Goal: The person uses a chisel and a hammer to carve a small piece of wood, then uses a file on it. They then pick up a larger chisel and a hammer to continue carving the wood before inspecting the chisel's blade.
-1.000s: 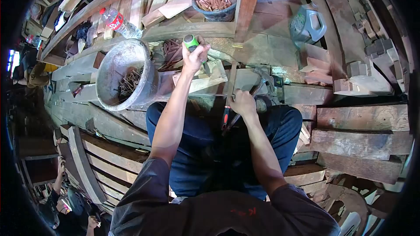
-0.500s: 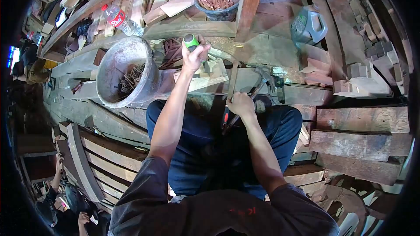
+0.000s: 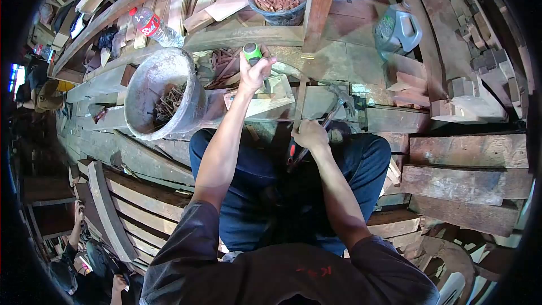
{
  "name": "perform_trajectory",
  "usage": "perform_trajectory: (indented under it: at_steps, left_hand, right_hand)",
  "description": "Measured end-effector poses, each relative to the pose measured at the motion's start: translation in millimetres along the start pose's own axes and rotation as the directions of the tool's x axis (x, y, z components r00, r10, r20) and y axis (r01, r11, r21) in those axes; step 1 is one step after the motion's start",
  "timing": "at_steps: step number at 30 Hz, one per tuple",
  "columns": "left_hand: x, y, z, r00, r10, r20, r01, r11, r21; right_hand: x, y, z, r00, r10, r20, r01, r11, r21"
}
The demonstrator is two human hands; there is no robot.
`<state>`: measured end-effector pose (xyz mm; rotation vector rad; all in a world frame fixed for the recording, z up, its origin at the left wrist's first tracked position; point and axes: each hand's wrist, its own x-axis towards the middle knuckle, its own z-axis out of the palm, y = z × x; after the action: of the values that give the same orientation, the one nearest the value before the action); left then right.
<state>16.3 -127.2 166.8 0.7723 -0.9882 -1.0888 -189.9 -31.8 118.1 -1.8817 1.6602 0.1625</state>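
Observation:
My left hand (image 3: 256,72) is closed around a green tool handle (image 3: 252,51) with a grey end cap, its lower end hidden behind the hand. Just below lies a pale notched wood piece (image 3: 272,97). My right hand (image 3: 311,134) forms a fist over my lap, around the shaft of a hammer (image 3: 343,103) whose head points up and right. Beside that fist runs a long flat strip (image 3: 301,99). A red and black handle (image 3: 292,150) shows below, roughly in line with the strip; whether they join is hidden by my hand.
A large bucket (image 3: 195,101) with nails or scraps stands left. Behind are a bottle (image 3: 155,27), a bowl (image 3: 261,10) of wooden pegs and a grey jug (image 3: 404,31). Stacked beams (image 3: 460,183) lie right. Another person's arm (image 3: 75,229) shows lower left.
My left hand has shifted slightly to the right with the green handle, and its thumb sticks out farther. My right hand stays nearly still.

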Motion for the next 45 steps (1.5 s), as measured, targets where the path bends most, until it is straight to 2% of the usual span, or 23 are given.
perform_trajectory:
  at_steps: [6,9,10,11,13,16,19,21,23,29,30,33,36,39,45]
  left_hand:
    - [-2,-2,-3,1.0,-0.018,0.003,0.018,0.999,-0.044]
    - [-2,-4,-3,1.0,-0.027,0.003,0.027,0.998,-0.054]
    - [-1,-4,-4,1.0,-0.03,0.006,0.03,0.998,-0.057]
    - [-1,-5,-5,1.0,-0.031,0.002,0.031,0.998,-0.047]
    - [-1,-5,-3,0.999,-0.034,-0.005,0.034,0.999,-0.034]
    - [0,-5,-5,0.999,-0.04,0.018,0.04,0.998,-0.042]
    - [0,-2,-2,1.0,-0.014,-0.019,0.013,0.998,-0.061]
    - [0,-1,-4,0.998,0.025,-0.054,-0.028,0.998,-0.06]
    - [0,-1,-9,0.999,-0.002,-0.035,-0.002,0.995,-0.099]
    - [-1,5,-11,1.0,-0.026,0.007,0.027,0.98,-0.195]
    - [-1,4,-10,1.0,-0.016,0.002,0.016,0.983,-0.182]
    - [2,2,-12,1.0,0.005,-0.01,-0.006,0.995,-0.104]
    - [3,4,-12,1.0,-0.02,-0.009,0.019,0.992,-0.124]
    - [2,6,-10,1.0,-0.028,-0.004,0.027,0.985,-0.17]
    - [1,6,-7,0.999,-0.049,0.001,0.048,0.987,-0.156]
  right_hand:
    - [-2,-13,9,0.995,0.028,0.092,-0.018,0.993,-0.114]
    - [-2,-24,13,0.995,0.013,-0.096,-0.022,0.996,-0.087]
    - [1,-27,12,0.984,0.003,-0.176,-0.006,1.0,-0.014]
    - [5,-31,10,0.946,-0.054,-0.318,0.067,0.997,0.03]
    - [13,-41,4,0.8,-0.136,-0.585,0.223,0.972,0.079]
    - [60,-34,20,0.734,-0.351,-0.581,0.428,0.904,-0.005]
    - [80,-37,20,0.738,-0.416,-0.531,0.422,0.899,-0.119]
    - [87,-40,12,0.802,-0.379,-0.462,0.409,0.912,-0.037]
    - [88,-41,12,0.755,-0.432,-0.494,0.465,0.883,-0.062]
    - [113,-25,17,0.712,-0.549,-0.438,0.645,0.758,0.096]
    - [119,-23,21,0.702,-0.546,-0.457,0.645,0.76,0.084]
    - [133,-18,26,0.696,-0.564,-0.444,0.692,0.693,0.204]
    - [130,-20,22,0.704,-0.537,-0.464,0.695,0.655,0.296]
    - [120,-25,12,0.7,-0.535,-0.474,0.687,0.684,0.243]
    - [129,-23,20,0.781,-0.479,-0.4,0.62,0.671,0.406]
